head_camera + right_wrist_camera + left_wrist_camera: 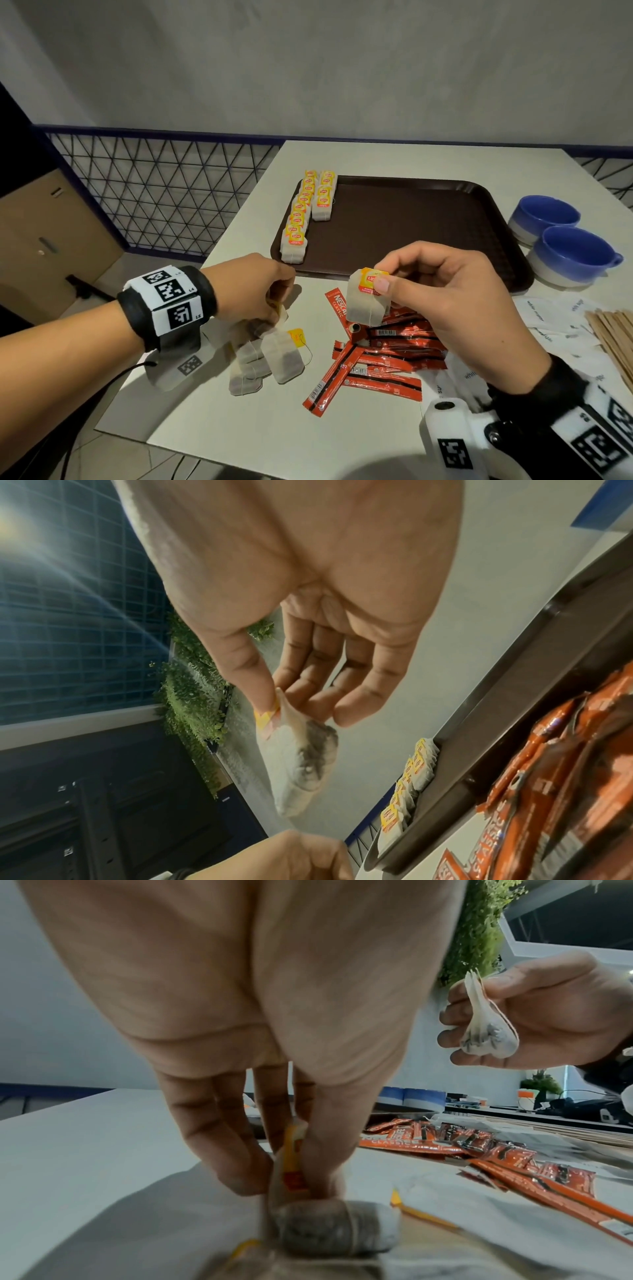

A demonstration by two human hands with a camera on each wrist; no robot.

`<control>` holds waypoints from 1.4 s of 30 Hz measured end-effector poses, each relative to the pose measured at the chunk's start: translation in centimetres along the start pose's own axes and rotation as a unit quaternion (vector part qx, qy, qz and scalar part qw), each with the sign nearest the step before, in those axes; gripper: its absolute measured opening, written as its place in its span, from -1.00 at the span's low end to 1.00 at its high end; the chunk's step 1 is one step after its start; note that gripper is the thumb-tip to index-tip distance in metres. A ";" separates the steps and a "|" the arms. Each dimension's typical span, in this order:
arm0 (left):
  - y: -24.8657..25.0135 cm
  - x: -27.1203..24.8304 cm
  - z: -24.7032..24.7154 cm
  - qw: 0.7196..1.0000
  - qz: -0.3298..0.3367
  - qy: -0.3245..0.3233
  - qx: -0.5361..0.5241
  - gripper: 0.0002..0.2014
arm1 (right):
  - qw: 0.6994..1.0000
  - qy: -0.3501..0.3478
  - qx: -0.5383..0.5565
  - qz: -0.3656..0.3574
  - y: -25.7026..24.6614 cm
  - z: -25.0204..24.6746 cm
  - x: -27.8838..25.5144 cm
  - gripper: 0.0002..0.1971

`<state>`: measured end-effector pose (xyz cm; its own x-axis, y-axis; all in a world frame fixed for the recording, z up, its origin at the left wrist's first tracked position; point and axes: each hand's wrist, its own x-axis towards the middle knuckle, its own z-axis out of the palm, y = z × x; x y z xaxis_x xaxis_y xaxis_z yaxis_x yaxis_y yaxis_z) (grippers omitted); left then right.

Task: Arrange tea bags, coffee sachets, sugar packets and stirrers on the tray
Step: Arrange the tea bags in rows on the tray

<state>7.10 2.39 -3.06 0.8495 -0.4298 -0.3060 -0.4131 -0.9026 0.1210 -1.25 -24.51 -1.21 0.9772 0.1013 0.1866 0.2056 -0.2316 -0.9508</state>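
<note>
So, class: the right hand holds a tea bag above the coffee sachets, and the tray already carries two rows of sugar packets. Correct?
Not quite. The head view shows the tray carrying two rows of tea bags, not sugar packets. The right hand does hold a tea bag above the coffee sachets.

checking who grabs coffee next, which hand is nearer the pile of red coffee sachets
Right. The right hand hovers directly above the coffee sachets, pinching a tea bag. The left hand is off to their left, pinching a bag in the loose tea bag pile.
</note>
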 end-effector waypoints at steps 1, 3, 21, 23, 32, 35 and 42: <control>0.0 -0.1 0.0 1.000 0.002 0.007 -0.009 -0.73 | 1.000 -0.001 0.000 -0.001 0.0 0.0 0.0 -0.95; -0.2 -0.6 -0.4 0.999 0.010 0.034 -0.039 -0.67 | 1.000 -0.005 -0.001 -0.001 -0.1 0.1 0.0 -0.95; 5.6 -5.5 -2.4 0.856 0.151 0.212 -0.447 -0.78 | 0.997 -0.070 -0.020 -0.039 -1.1 1.1 -0.1 -0.88; 6.0 -5.5 -2.4 0.844 0.151 0.213 -0.469 -0.79 | 0.997 -0.061 -0.021 -0.041 -1.1 0.9 -0.1 -0.88; 6.2 -5.4 -2.6 0.829 0.147 0.240 -0.482 -0.88 | 0.998 -0.010 0.000 -0.067 -1.1 0.6 -0.1 -0.85; 6.3 -5.4 -2.4 0.833 0.144 0.243 -0.476 -0.86 | 0.998 0.001 0.018 -0.064 -0.9 0.7 0.0 -0.80; 6.9 -5.9 -2.4 0.825 0.142 0.248 -0.488 -0.85 | 0.998 0.008 0.025 -0.055 -0.9 0.9 -0.1 -0.77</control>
<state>0.05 -1.35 1.79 0.8935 -0.3658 0.2604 -0.3637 -0.2494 0.8975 -1.56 -23.40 -0.60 0.9498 0.1071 0.2938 0.3088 -0.1719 -0.9355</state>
